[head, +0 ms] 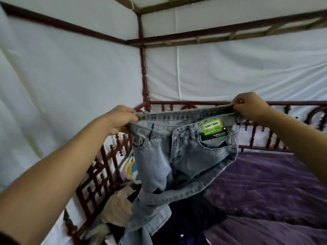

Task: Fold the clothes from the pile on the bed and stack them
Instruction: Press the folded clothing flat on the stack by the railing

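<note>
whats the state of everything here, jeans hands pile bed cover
jeans, unfolded, held up by the waistband, legs hanging twisted
left hand, grips the waistband's left end
right hand, grips the waistband's right end
green tag, attached below the waistband
clothes pile, loose heap, unfolded
purple bed cover, spread out, wrinkled

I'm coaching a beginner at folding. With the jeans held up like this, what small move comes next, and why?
Probably lift the jeans and shake once. The left hand and right hand grip the waistband ends, but the legs hang twisted, one crossing the other, and trail onto the pile below; straight legs fold more neatly.
</note>
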Demonstrator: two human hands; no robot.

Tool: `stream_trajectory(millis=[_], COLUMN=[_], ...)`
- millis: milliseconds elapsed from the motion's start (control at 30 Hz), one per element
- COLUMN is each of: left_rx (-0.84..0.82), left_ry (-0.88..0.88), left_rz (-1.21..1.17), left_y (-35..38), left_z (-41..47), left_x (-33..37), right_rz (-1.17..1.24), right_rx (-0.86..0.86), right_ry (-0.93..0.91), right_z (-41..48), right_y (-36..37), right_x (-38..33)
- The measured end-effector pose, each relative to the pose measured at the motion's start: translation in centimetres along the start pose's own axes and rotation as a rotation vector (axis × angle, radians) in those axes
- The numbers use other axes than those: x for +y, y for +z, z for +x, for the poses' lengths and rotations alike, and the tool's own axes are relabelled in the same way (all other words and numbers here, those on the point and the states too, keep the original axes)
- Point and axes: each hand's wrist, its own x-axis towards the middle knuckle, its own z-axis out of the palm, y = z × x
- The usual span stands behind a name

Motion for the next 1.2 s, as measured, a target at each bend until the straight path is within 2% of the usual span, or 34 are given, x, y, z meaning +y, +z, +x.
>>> stream_trajectory(millis=[100, 167, 233, 300, 400, 500, 567, 667, 733, 800, 867, 933, 1000, 1067, 1133, 1200], left_rx=[-0.165, -0.217, -0.162, -0.025, 0.1, 0.098, 0.016, -0.092, -0.08, -0.083, -0.076, -0.053, -0.034, -0.043, -0.094, -0.14], left_ry=[0.036, 0.004, -0.002, 0.022, 0.019, -0.006, 0.04, 0.236, 0.321, 0.354, 0.321, 0.262, 0.189, 0.096, 0.048, 0.069], left_rz=[-0.21, -0.156, 0.018, 0.169, 0.095, 0.103, 0.137, 0.254, 0.29, 0.263, 0.221, 0.201, 0.168, 0.101, 0.069, 0.089], left_y=[-0.7, 0.3, 1.8, 2.9, 3.0, 2.3, 2.7, 4.9, 6.5, 7.7, 8.1, 8.2, 8.0, 7.5, 6.8, 5.8], left_z=[0.4, 0.6, 1.3, 2.3, 3.9, 5.0, 5.3, 4.6, 4.1, 4.1, 4.4, 5.0, 5.5, 5.9, 6.3, 6.7], left_x=[2.5, 2.4, 1.2, -0.1, -0.6, -0.6, -0.7, -0.5, -0.4, -0.7, -0.8, -0.6, -0.2, 0.0, -0.2, -0.7], right_rz=[0.078, 0.036, -0.014, -0.016, -0.051, -0.168, -0.322, -0.527, -0.376, -0.061, 0.198, 0.291, 0.288, -0.014, -0.018, 0.021], right_rx=[-0.058, -0.072, -0.027, -0.005, -0.186, -0.325, -0.27, -0.07, 0.048, 0.104, 0.17, 0.193, 0.18, 0.053, -0.057, -0.119], right_ry=[0.105, 0.152, 0.17, 0.18, 0.126, 0.184, 0.232, 0.341, 0.386, 0.459, 0.501, 0.484, 0.516, 0.513, 0.436, 0.438], right_z=[1.4, 1.3, 0.6, -0.8, -3.1, -4.1, -3.8, -2.9, -2.1, -1.7, -1.7, -1.9, -2.4, -2.3, -2.3, -3.1], right_y=[-1.7, -1.7, -0.6, 1.2, 2.9, 2.1, 1.0, 0.5, 1.0, 1.8, 1.9, 1.9, 1.5, 1.4, 0.8, -0.3], right_x=[-1.5, -2.0, -2.1, -1.7, -1.7, -1.0, -0.3, 0.5, 0.5, 0.7, 0.7, 0.8, 1.1, 2.0, 2.9, 3.0])
